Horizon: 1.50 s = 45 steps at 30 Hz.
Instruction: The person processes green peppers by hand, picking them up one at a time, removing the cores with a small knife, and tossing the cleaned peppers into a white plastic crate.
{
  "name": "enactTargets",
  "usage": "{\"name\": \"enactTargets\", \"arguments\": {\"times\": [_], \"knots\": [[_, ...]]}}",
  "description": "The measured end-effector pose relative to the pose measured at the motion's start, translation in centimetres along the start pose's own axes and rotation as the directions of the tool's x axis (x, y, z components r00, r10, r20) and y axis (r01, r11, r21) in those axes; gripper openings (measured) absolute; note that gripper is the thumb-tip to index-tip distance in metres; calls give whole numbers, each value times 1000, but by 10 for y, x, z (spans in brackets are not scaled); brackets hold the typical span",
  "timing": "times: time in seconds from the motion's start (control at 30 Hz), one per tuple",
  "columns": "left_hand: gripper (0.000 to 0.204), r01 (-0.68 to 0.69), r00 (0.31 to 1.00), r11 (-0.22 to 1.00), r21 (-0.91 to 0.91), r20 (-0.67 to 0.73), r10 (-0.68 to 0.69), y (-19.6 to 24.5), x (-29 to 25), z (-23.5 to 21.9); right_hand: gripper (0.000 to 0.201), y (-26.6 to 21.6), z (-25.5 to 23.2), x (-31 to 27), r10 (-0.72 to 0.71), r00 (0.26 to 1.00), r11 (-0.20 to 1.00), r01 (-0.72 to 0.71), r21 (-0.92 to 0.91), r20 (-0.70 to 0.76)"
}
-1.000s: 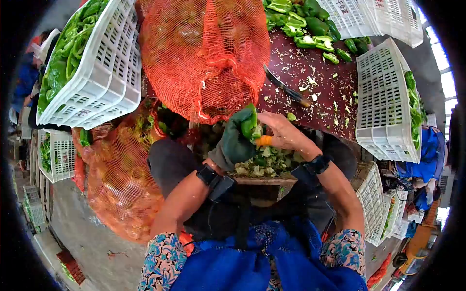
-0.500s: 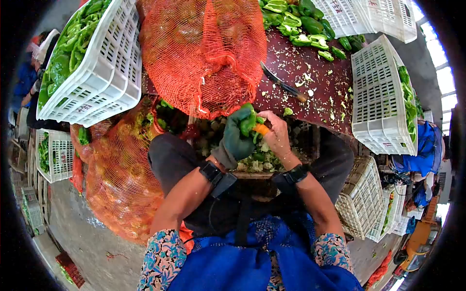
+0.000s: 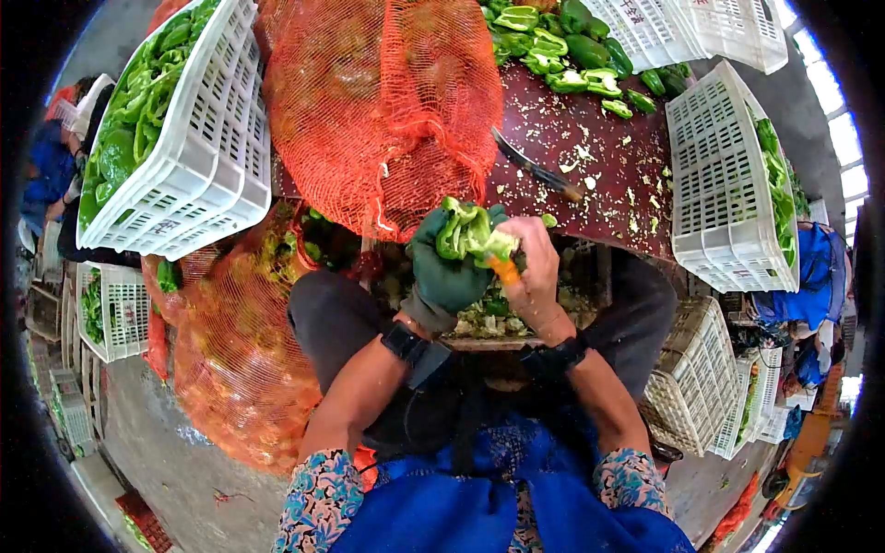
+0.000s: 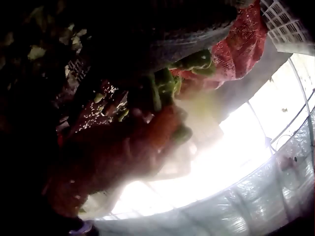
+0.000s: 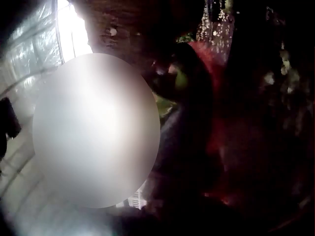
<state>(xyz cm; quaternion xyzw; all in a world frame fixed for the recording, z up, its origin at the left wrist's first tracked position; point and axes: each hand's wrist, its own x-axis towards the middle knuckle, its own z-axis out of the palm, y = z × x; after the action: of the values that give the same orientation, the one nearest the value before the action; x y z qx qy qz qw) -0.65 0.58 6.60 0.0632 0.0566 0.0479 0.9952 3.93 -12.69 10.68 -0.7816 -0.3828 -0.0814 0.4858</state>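
Observation:
In the head view, the left hand (image 3: pixel 446 269), in a dark green glove, grips an opened green pepper (image 3: pixel 458 232) with its cut side showing. The bare right hand (image 3: pixel 537 272) is against it on the right, fingers curled at the pepper's pale core (image 3: pixel 499 245). Something orange (image 3: pixel 505 269) covers or lies along its thumb; which, I cannot tell. The left wrist view shows the green pepper (image 4: pixel 165 88) under the glove (image 4: pixel 197 42), with the orange thing (image 4: pixel 165 127) touching it. The right wrist view is dark and partly blurred.
A full red mesh sack (image 3: pixel 383 120) stands ahead. On the dark red board (image 3: pixel 590 166) lie a knife (image 3: pixel 536 170), scraps and cut peppers (image 3: pixel 567 55). White crates of peppers stand left (image 3: pixel 207 138) and right (image 3: pixel 724 175). Pale scraps (image 3: pixel 498 323) lie below the hands.
The left hand has turned the pepper so its opened inside shows. The right hand has curled in closer, and the pale core now shows at its fingers.

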Motion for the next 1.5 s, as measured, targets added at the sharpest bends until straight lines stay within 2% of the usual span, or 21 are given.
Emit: {"name": "enactTargets", "arguments": {"times": [0.03, 0.1, 0.23, 0.4, 0.47, 0.53, 0.63, 0.67, 0.87, 0.93, 1.0, 1.03, 1.07, 1.1, 1.17, 1.2, 1.27, 1.33, 1.37, 1.43, 1.5], "knots": [[40, 71, 996, 980, -184, -37, -79, 3, 2, -2, 29, 0, 1, -2, -88, 996, 995, 87, -49, -12], [41, -70, 997, 989, 133, -5, 71, 1, -1, -9, 35, 2, 5, -10, -183, 983, 975, 183, -126, 14], [38, -169, 983, 958, 233, -31, 181, -4, -6, -12, 37, 2, 5, -12, -280, 950, 947, 297, -123, 137], [33, 37, 949, 998, 59, -315, -16, 0, 0, -16, 35, 5, 7, -9, -355, 924, 896, 380, -228, 145], [32, -149, 946, 771, 619, -138, 293, 2, -1, -18, 32, 2, 5, 1, -316, 948, 916, 314, -250, 32], [32, -300, 882, 241, 923, 173, 439, 0, -4, -24, 26, -7, -11, 19, -110, 979, 969, 67, -238, -170], [29, -207, 950, 961, 185, -197, 243, 20, 3, -4, 36, 27, -24, 33, -44, 983, 938, -20, -345, -177], [28, -122, 965, 981, -151, -251, 81, 25, 0, 11, 41, 38, -29, 42, -14, 990, 909, -47, -414, -144], [40, 49, 998, 986, -157, -23, -53, 24, 4, 8, 45, 34, -37, 64, -148, 988, 869, 104, -484, -53], [43, -43, 993, 999, -34, -116, 39, 22, 1, 16, 34, 43, -19, 39, 90, 994, 996, -89, 9, -64], [47, -147, 981, 899, 412, -55, 186, 21, -3, 18, 36, 45, -5, 10, 500, 864, 675, -428, 601, 55], [48, -159, 980, 781, 603, -1, 200, 25, -8, 25, 46, 55, 4, 0, 713, 689, 420, -571, 705, 133], [49, -169, 978, 626, 762, 54, 199, 25, -12, 28, 46, 83, 18, -19, 720, 669, 266, -514, 816, 186], [54, -247, 964, 443, 862, 173, 202, 14, -16, 21, 49, 75, 27, -26, 716, 650, 138, -489, 861, 255], [54, -547, 787, -279, 789, 598, 151, -1, -9, 8, 49, 48, 42, -29, 771, 535, -45, -496, 867, 346], [51, -524, 816, -215, 824, 558, 150, -10, -12, 5, 46, 26, 40, -17, 822, 432, -99, -535, 839, 372], [47, -306, 948, 501, 810, 209, 240, -5, -6, 4, 42, 1, 34, 4, 886, 223, -210, -589, 780, 407], [45, -135, 988, 873, 470, 1, 152, 3, -3, 1, 33, 27, 36, -4, 497, 868, 813, -468, 347, 7], [44, -115, 992, 939, 323, -12, 126, 8, -1, -1, 32, 24, 31, -8, 270, 945, 957, -241, 162, -187], [46, -80, 996, 990, 114, -33, 84, 14, 1, 1, 35, 21, 25, -7, 214, 975, 973, -207, 104, -61], [47, -250, 963, 710, 658, 96, 251, 11, 3, -15, 35, 9, 24, -3, 198, 980, 980, -198, -2, 28]]}}
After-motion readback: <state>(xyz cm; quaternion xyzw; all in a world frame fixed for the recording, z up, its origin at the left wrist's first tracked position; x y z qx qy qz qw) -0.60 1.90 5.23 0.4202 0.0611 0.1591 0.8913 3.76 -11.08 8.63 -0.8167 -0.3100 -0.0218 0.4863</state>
